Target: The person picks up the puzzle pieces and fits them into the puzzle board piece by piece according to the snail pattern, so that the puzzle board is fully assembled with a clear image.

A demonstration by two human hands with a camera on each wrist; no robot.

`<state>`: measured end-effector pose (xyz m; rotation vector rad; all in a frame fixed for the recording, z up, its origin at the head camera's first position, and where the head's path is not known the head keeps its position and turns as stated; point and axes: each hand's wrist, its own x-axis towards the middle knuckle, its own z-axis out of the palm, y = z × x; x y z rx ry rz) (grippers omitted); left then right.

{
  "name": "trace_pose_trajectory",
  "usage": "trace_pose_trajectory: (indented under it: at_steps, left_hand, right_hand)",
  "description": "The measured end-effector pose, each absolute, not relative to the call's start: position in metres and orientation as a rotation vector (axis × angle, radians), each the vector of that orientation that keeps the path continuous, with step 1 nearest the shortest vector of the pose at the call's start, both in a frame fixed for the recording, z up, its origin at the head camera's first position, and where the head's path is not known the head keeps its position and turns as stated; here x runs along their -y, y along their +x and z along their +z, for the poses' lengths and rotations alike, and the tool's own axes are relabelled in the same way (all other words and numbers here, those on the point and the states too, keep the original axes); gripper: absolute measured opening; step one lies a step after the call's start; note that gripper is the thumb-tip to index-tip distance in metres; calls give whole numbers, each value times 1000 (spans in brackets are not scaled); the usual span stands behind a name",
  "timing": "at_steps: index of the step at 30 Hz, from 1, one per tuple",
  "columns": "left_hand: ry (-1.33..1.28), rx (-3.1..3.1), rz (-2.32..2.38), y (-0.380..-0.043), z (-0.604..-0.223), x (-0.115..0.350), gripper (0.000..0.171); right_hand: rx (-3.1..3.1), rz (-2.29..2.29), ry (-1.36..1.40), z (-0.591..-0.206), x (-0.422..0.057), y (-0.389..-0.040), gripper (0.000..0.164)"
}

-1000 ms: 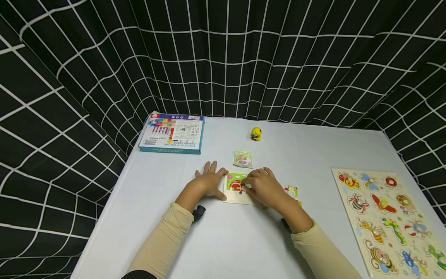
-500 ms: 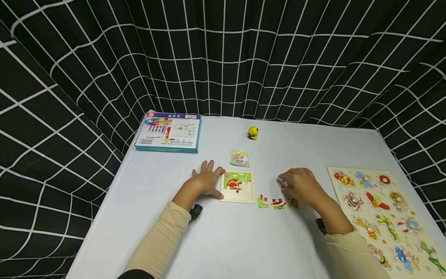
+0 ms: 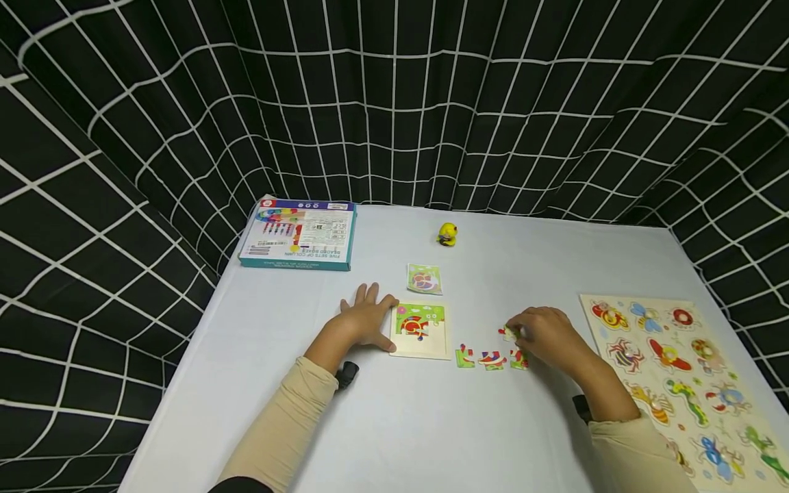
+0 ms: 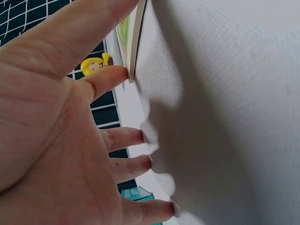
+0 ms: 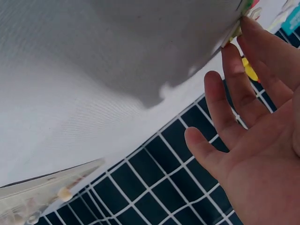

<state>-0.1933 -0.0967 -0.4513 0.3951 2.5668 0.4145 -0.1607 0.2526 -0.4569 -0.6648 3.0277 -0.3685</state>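
Observation:
A square wooden jigsaw board (image 3: 421, 353) lies mid-table, its upper part filled with a green and red picture and pale wood showing below. My left hand (image 3: 365, 323) spreads along its left side, thumb and index fingertip touching the edge; in the left wrist view the index fingertip meets the corner of the board (image 4: 131, 56). To the right, my right hand (image 3: 548, 335) pinches a green and red jigsaw piece (image 3: 508, 334) between thumb and fingers. Below it lie three loose pieces: one at left (image 3: 465, 357), a middle one (image 3: 492, 360) and one at right (image 3: 518, 359).
A small picture card (image 3: 424, 279) lies behind the board, with a yellow toy figure (image 3: 447, 234) farther back. A flat beaded-toy box (image 3: 298, 234) occupies the back left. At the right lies a wooden insect puzzle board (image 3: 668, 383). Black grid-patterned curtain (image 3: 394, 103) surrounds the table.
My right hand has left the jigsaw board and moved right to the loose pieces, where it now pinches one. My left hand stays at the board's left edge.

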Motion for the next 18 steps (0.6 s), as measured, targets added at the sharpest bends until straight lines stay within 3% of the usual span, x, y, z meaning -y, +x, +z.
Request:
trace_pose_trajectory:
  at_steps: [18]
  left_hand:
    - [391, -2578, 405, -193, -453, 96, 91]
  right_hand:
    - [-3019, -378, -770, -451, -243, -167, 30]
